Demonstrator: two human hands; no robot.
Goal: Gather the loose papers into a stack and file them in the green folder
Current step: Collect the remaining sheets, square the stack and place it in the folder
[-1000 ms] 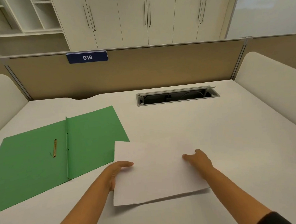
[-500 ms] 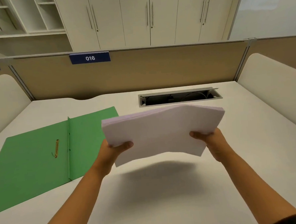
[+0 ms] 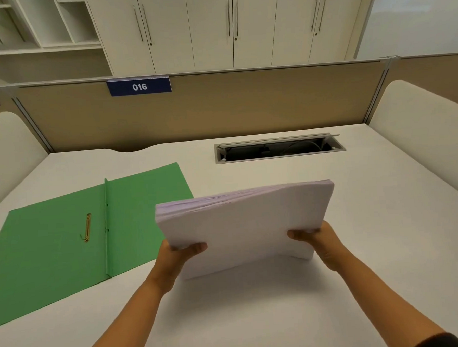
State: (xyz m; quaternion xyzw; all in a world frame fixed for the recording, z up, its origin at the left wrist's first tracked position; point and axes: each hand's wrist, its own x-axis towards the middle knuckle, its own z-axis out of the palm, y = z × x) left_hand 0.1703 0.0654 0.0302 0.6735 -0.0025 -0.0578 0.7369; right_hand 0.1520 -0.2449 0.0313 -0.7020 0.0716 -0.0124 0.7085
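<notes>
The person held the stack of papers (image 3: 245,225) upright on its long lower edge, and this edge seemed to touch the table (image 3: 384,218) or to hang just above it; the shadow under it made this hard to tell. The left hand (image 3: 177,255) gripped the left side of the stack and the right hand (image 3: 320,239) gripped the right side. On both hands the thumb lay on the near face, and the other fingers were hidden behind the sheets, so the fingers were closed around the paper. I judged that the stack was held this way in order to knock the edges on the table and make them even, because the top edges of the sheets were not fully aligned and looked a little fanned.

The green folder (image 3: 54,248) lay open and flat on the table, to the left of the stack, near the left hand. Its metal fastener (image 3: 87,228) was visible on the left leaf, beside the fold. The folder was open probably so that the sheets could go in directly. The filing was not yet done.
</notes>
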